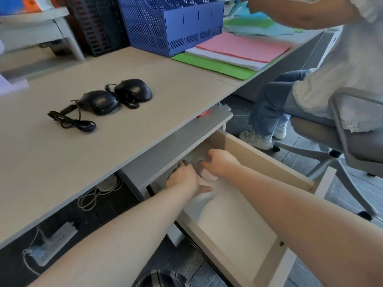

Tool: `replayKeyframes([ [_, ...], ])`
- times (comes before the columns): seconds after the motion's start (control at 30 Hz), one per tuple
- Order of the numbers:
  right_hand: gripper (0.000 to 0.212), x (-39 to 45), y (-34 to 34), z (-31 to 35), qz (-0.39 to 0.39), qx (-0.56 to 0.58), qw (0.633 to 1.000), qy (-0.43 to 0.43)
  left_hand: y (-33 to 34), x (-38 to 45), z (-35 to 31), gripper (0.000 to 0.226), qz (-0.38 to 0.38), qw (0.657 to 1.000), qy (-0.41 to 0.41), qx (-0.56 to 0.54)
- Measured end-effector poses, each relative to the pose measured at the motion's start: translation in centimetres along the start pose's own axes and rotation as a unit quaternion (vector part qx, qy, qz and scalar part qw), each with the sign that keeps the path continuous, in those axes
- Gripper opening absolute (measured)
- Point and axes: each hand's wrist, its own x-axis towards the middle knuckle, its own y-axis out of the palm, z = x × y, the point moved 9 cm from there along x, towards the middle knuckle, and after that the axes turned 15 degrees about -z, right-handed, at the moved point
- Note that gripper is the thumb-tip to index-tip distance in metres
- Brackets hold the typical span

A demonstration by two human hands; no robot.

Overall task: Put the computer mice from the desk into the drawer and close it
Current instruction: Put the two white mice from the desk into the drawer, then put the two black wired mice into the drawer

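Two black wired computer mice lie side by side on the beige desk [62,162]: the near one [99,101] with its loose cable [72,121], the far one [133,90] with a bundled cable. The drawer [267,162] under the desk edge stands pulled out. Both my hands are deep inside it, at the back. My right hand [222,163] curls over a pale rounded mouse [208,177]. My left hand [182,180] lies palm down just left of that mouse, thumb spread, fingertips in shadow under the desk.
A blue file rack [176,25] and stacked pink, white and green paper [238,52] sit at the desk's back right. Another person on a grey swivel chair [352,141] sits right of the drawer. A power strip [53,243] and cables lie on the floor.
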Motion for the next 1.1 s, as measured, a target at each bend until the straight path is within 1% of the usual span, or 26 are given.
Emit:
replayKeyframes([
  [0.07,0.045,-0.7,-2.3,0.8,0.016,-0.018,1.0,-0.015,-2.3,-0.3,-0.4,0.084,-0.024,1.0,0.015,-0.004],
  [0.1,0.041,-1.2,-3.6,1.2,0.026,-0.03,0.999,-0.023,-3.5,-0.6,-0.8,0.066,-0.029,0.999,0.027,0.0],
  [0.17,0.027,-2.0,-6.1,1.8,0.035,-0.052,0.998,-0.031,-6.3,-1.5,-1.5,0.034,-0.045,0.998,0.053,-0.003],
  [0.2,0.021,-2.4,-7.6,2.0,0.026,-0.058,0.998,-0.028,-8.0,-2.2,-1.8,0.025,-0.058,0.996,0.06,-0.012],
  [0.27,0.018,-3.4,-11.4,2.7,-0.031,-0.031,0.999,-0.015,-12.0,-3.5,-1.8,0.02,-0.104,0.992,0.068,-0.031],
  [0.33,0.019,-4.1,-15.3,4.0,-0.106,0.021,0.994,-0.014,-16.5,-4.5,-0.8,0.023,-0.168,0.982,0.062,-0.057],
  [0.4,0.022,-4.3,-18.1,5.9,-0.15,0.066,0.986,-0.024,-20.5,-4.8,1.6,0.023,-0.229,0.968,0.032,-0.096],
  [0.5,0.035,-3.4,-20.0,9.5,-0.166,0.088,0.981,-0.049,-24.6,-4.2,6.1,0.028,-0.295,0.946,-0.004,-0.132],
  [0.6,0.044,-1.6,-19.4,13.2,-0.162,0.109,0.979,-0.066,-26.2,-2.5,10.5,0.041,-0.323,0.936,-0.044,-0.136],
  [0.67,0.047,0.0,-18.3,15.4,-0.154,0.119,0.978,-0.074,-26.1,-0.8,12.8,0.052,-0.311,0.941,-0.078,-0.107],
  [0.77,0.051,2.5,-16.8,18.3,-0.142,0.135,0.977,-0.083,-24.9,2.0,15.3,0.072,-0.244,0.96,-0.122,-0.066],
  [0.83,0.054,4.1,-15.8,19.9,-0.123,0.148,0.977,-0.089,-24.2,3.8,16.3,0.087,-0.207,0.968,-0.131,-0.048],
  [0.93,0.058,6.4,-14.4,21.8,-0.101,0.155,0.977,-0.106,-23.8,5.9,16.9,0.108,-0.187,0.974,-0.124,-0.025],
  [1.03,0.07,8.3,-13.8,22.6,-0.102,0.178,0.974,-0.097,-23.5,7.3,17.7,0.125,-0.157,0.977,-0.133,-0.05],
  [1.1,0.075,9.2,-13.6,22.9,-0.103,0.17,0.975,-0.098,-23.0,7.9,18.2,0.126,-0.137,0.977,-0.128,-0.098],
])
